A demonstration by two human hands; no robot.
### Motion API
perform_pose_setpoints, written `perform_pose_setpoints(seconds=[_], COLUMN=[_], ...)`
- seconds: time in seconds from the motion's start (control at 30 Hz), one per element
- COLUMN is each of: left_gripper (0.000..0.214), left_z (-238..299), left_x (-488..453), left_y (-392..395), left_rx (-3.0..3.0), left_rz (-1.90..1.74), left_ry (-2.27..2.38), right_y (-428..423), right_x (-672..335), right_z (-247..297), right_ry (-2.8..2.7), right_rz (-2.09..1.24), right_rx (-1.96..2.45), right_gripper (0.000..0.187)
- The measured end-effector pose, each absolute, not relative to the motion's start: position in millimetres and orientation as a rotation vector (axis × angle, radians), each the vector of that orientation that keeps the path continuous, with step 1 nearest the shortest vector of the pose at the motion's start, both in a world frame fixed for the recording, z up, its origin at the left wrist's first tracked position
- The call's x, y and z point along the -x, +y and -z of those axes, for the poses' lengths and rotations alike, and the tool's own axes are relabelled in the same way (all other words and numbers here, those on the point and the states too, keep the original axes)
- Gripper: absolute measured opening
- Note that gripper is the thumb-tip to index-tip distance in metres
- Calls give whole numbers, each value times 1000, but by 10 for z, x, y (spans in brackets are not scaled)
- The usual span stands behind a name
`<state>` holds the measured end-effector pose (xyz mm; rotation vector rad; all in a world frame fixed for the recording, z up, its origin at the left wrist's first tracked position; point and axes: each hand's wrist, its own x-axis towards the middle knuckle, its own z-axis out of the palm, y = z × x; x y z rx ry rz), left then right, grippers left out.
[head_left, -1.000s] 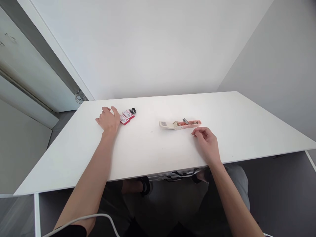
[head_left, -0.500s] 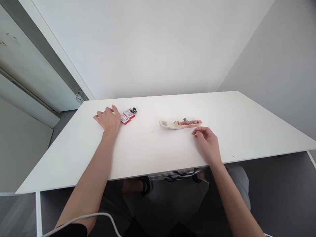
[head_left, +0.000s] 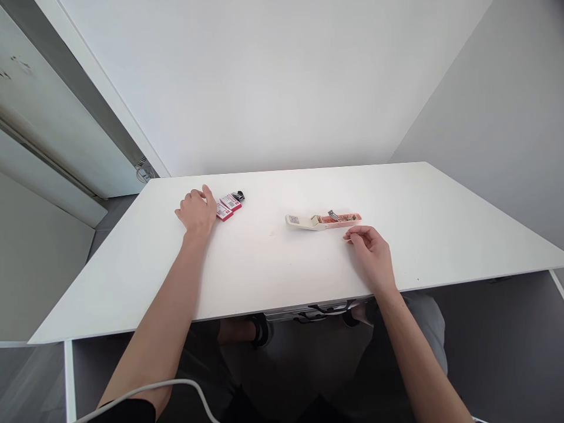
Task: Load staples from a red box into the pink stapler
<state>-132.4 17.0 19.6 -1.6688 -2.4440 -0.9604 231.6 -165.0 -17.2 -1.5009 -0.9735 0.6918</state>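
The two small red cardboard boxes with white labels (head_left: 227,208) lie side by side on the far left of the white bench (head_left: 273,270). My left hand (head_left: 198,212) rests on the bench at their left, loosely curled and holding nothing, with its thumb side against the nearer box. Just beyond the boxes, to the right, sits a small black binder clip (head_left: 238,195), close to them or touching; I cannot tell which.

Well to the right, near the middle of the bench, a long cream plastic stapler (head_left: 324,220) lies folded open. Its cream half points left and its pink-orange tray, with a bit of metal in it, points right. My right hand (head_left: 373,254) rests just on the near side of the tray's right end, apart from it. Its thumb and forefinger are pinched shut, and I cannot tell whether anything tiny sits between them.

In my judgement a box this light slides on a smooth top. It is best taken with thumb and fingers on opposite long sides, clear of the clip.

The box labels carry barcode-like print and the stapler's cream half a small square code. All of it is too small to read, and I can make out no brand.

A white cable (head_left: 176,385) crosses the near left corner, below the bench edge.
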Motion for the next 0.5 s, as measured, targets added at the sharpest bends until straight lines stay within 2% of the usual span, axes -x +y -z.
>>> perform_pose_setpoints(seconds=[0.33,0.5], left_gripper=[43,37], left_z=[-134,-142], left_x=[1378,1371], left_y=[222,214], left_rx=[1682,1673], left_rz=[935,1274], left_ry=[-2423,-2184], right_y=[-1657,-1658], right_x=[-2317,-2308], right_z=[170,163], right_ry=[-969,-970], right_rz=[-697,-691], right_rx=[1512,1503], right_gripper=[11,11])
